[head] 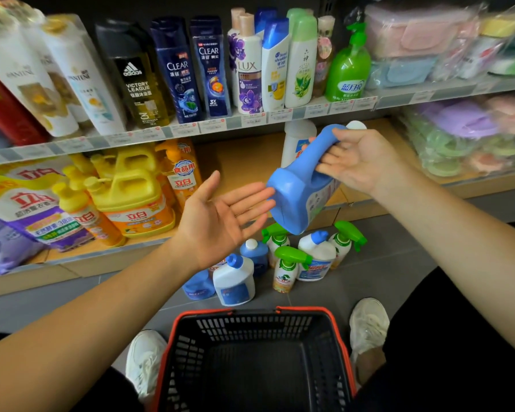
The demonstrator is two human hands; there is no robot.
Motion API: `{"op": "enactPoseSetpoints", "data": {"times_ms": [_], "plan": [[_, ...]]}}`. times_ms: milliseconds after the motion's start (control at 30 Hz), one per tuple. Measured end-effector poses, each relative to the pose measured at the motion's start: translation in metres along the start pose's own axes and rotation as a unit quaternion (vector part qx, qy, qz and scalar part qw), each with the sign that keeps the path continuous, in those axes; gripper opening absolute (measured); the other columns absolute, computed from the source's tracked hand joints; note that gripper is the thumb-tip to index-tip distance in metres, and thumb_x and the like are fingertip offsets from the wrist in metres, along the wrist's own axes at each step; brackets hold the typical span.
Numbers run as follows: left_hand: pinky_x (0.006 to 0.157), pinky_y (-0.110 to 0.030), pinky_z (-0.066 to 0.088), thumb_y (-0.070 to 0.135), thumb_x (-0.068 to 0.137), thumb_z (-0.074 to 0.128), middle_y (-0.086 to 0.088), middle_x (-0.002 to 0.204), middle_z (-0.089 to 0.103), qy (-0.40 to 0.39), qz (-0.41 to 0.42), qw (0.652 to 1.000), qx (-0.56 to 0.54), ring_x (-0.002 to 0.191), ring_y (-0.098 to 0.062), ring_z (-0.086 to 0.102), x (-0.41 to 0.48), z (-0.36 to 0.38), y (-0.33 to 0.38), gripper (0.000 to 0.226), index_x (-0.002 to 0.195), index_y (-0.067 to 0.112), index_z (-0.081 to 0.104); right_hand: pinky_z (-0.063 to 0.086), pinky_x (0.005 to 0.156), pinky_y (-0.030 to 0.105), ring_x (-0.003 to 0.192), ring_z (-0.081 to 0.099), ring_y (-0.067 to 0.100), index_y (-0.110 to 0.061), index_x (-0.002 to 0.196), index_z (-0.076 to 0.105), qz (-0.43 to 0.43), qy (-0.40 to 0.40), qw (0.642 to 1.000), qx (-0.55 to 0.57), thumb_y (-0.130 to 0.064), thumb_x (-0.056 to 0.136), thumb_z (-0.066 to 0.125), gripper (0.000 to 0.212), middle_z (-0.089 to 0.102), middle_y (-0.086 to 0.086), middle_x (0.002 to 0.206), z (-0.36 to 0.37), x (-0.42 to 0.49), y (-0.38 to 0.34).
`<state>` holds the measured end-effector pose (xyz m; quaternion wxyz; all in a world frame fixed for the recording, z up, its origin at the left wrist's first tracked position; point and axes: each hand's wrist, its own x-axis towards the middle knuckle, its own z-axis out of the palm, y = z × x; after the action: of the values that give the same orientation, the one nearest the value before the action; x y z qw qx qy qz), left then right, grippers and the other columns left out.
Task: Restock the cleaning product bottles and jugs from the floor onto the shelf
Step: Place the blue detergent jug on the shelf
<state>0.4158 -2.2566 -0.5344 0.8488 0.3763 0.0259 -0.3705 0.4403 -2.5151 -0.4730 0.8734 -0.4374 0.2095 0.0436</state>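
A black plastic basket with a red rim [226,311] is placed nearest. Just beyond the basket, a tilted blue plastic jug [298,197] is held in the air by the right hand [360,162], gripped at its handle. It is touched by the straight fingertips of the flat left hand [217,218]. Between the basket and the wooden lower shelf [241,162], about seven white, blue and green-trigger bottles [235,281] are left on the floor, so much work is judged to remain.
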Motion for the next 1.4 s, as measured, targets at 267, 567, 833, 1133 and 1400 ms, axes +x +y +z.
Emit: {"op": "enactPoseSetpoints", "data": {"times_ms": [267,567,833,1133,1400], "plan": [[0.067,-0.02,0.054,0.027,0.072,0.079,0.0,0.079,0.077,0.177,0.093,0.951,0.237,0.068,-0.007,0.069,0.006,-0.013,-0.017,0.023,0.091,0.014,0.076,0.057,0.078,0.045,0.1,0.071,0.032,0.003,0.129,0.052,0.031,-0.031,0.998,-0.041,-0.011,0.101,0.051,0.032,0.066,0.019,0.124,0.002,-0.003,0.011],[0.069,-0.021,0.057,0.03,0.098,0.061,-0.002,0.086,0.079,0.204,0.096,0.939,0.258,0.076,-0.009,0.073,0.015,-0.026,-0.011,0.024,0.099,0.011,0.076,0.06,0.072,0.034,0.083,0.074,0.024,0.001,0.123,0.057,0.055,-0.06,0.985,-0.149,-0.014,0.097,0.056,0.03,0.073,0.011,0.099,0.002,0.004,0.028],[0.079,-0.027,0.057,0.026,0.085,0.079,-0.003,0.104,0.077,0.268,0.139,0.915,0.267,0.095,-0.016,0.072,0.025,-0.044,0.002,0.031,0.115,0.016,0.072,0.043,0.049,0.026,0.049,0.047,0.016,0.004,0.09,0.067,-0.042,-0.102,0.917,-0.383,-0.017,0.087,0.073,0.022,0.056,0.007,0.066,0.003,0.015,0.038],[0.081,-0.036,0.061,0.037,0.076,0.083,-0.008,0.13,0.062,0.151,0.164,0.927,0.303,0.113,-0.026,0.068,0.041,-0.042,0.026,0.07,0.138,0.025,0.052,0.038,0.045,0.019,0.039,0.046,0.012,-0.024,0.046,0.062,-0.157,-0.161,0.773,-0.594,-0.036,0.067,0.09,0.037,0.053,0.001,0.04,0.014,0.035,0.031],[0.082,-0.029,0.058,0.018,0.084,0.082,0.003,0.122,0.066,0.19,0.304,0.835,0.417,0.107,-0.005,0.065,0.076,-0.054,0.035,0.055,0.132,0.013,0.057,0.045,0.068,0.036,0.086,0.065,0.035,0.002,0.087,0.068,-0.167,-0.131,0.704,-0.677,-0.035,0.063,0.093,0.051,0.069,0.021,0.092,0.016,0.107,0.047]]}}
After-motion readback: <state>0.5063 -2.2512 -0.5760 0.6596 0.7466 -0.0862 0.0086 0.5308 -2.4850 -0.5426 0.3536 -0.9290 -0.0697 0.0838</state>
